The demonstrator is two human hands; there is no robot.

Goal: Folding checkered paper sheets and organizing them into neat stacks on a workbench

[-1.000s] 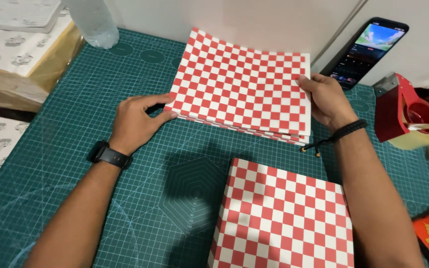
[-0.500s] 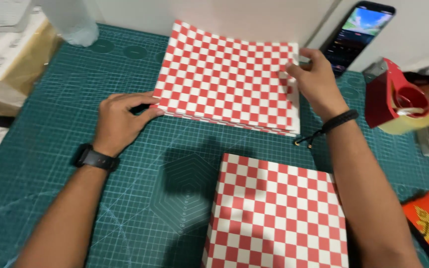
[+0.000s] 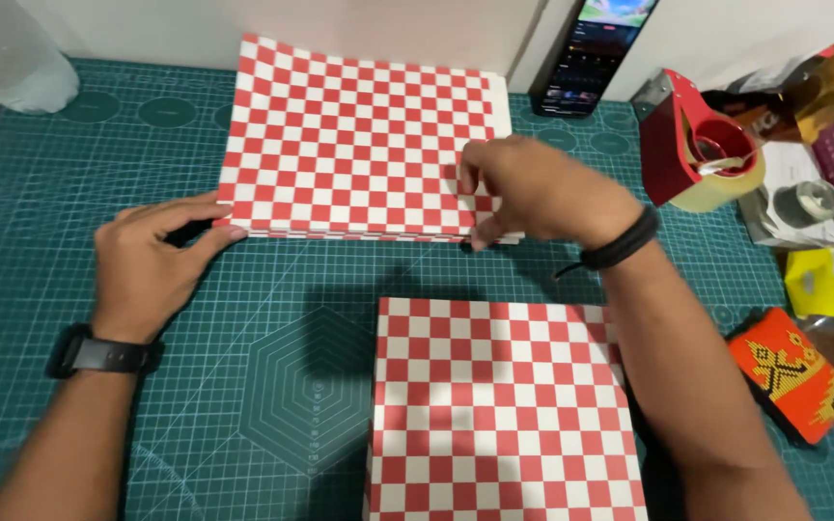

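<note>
Green gridded cutting mat (image 3: 243,386) covers the bench, white wall behind. Right hand (image 3: 542,193) pinches near-right corner of the red/white checked paper stack (image 3: 359,135), thin flat sheets. Left hand (image 3: 152,256) lies flat, fingertips pressed at the stack's near-left corner. Nearer than the pinch: checked box (image 3: 499,415). To the right of it: red tape dispenser (image 3: 697,150); beyond, phone (image 3: 591,48).

One camera only, worn on the head. It looks steeply down and forward, from near, over both forearms at the left hand (image 3: 152,253) and right hand (image 3: 540,191).
</note>
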